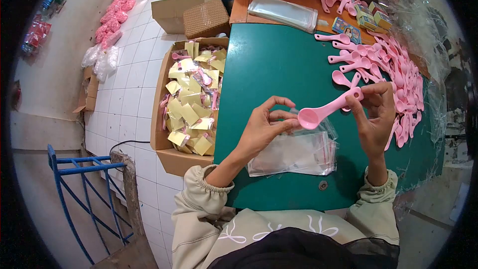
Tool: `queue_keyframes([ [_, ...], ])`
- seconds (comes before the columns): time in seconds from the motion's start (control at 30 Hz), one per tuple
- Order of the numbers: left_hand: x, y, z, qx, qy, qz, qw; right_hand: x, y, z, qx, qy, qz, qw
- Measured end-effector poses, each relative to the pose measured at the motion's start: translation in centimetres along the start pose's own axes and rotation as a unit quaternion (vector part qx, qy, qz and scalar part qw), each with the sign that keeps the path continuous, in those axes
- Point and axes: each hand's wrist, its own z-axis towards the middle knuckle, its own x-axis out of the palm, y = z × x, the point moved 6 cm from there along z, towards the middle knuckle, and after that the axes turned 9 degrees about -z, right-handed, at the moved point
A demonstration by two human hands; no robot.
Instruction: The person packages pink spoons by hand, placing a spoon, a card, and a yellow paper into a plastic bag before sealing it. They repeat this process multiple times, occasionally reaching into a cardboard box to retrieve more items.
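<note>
My right hand (374, 114) pinches a pink measuring spoon (326, 111) by the end of its handle, near the hole. The spoon's bowl points left, toward my left hand (269, 124), whose fingers are closed on a clear plastic bag (326, 128). The bag is partly hidden behind the spoon and hard to make out. Below both hands, a stack of flat clear bags (294, 157) lies on the green tabletop (269, 69). A large heap of pink measuring spoons (398, 79) spreads beyond my right hand.
Left of the table stands a cardboard box (167, 157) full of packed spoons with yellow cards (189, 112). More clear bags (284, 12) and small card boxes (368, 20) lie at the back. A blue metal frame (87, 169) stands on the floor's left side.
</note>
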Motion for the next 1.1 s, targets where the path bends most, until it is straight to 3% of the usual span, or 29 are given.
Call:
queue_keyframes([
  [0.17, 0.5, -0.1, -0.1, -0.013, 0.025, 0.008, 1.000, 0.6, 0.3, -0.3, -0.019, 0.020, -0.027, 0.999],
  [0.37, 1.9, -0.3, -0.2, 0.080, 0.086, 0.016, 0.993, 3.1, 0.1, -0.8, -0.019, 0.140, -0.002, 0.990],
  [0.47, 0.9, -0.4, -0.3, 0.098, 0.061, 0.127, 0.985, 2.4, -0.1, -0.5, -0.024, 0.097, -0.015, 0.995],
  [0.57, 1.2, -1.3, -0.7, 0.026, 0.112, 0.260, 0.959, 1.6, -0.5, -0.1, 0.008, 0.060, 0.010, 0.998],
  [0.7, 1.4, -3.0, -1.0, 0.047, 0.077, 0.180, 0.980, 3.9, 2.6, 0.4, -0.200, 0.300, -0.052, 0.931],
  [0.8, 1.8, -4.5, -1.5, 0.117, 0.050, 0.098, 0.987, 4.9, 2.2, 1.8, -0.215, 0.354, 0.093, 0.905],
  [0.83, 1.8, -4.9, -1.7, 0.132, 0.036, 0.092, 0.986, 4.1, 0.0, 4.3, -0.203, 0.328, 0.108, 0.916],
  [0.93, 1.4, -5.4, -2.4, 0.159, 0.013, 0.064, 0.985, -0.9, -11.1, 14.7, -0.085, 0.126, -0.183, 0.971],
  [1.03, 1.0, -5.6, -2.7, 0.179, 0.006, 0.062, 0.982, -4.2, -23.9, 19.8, -0.033, 0.122, -0.447, 0.886],
  [1.1, 0.5, -5.7, -2.7, 0.190, 0.002, 0.074, 0.979, -4.4, -26.2, 19.9, 0.009, 0.136, -0.391, 0.910],
])
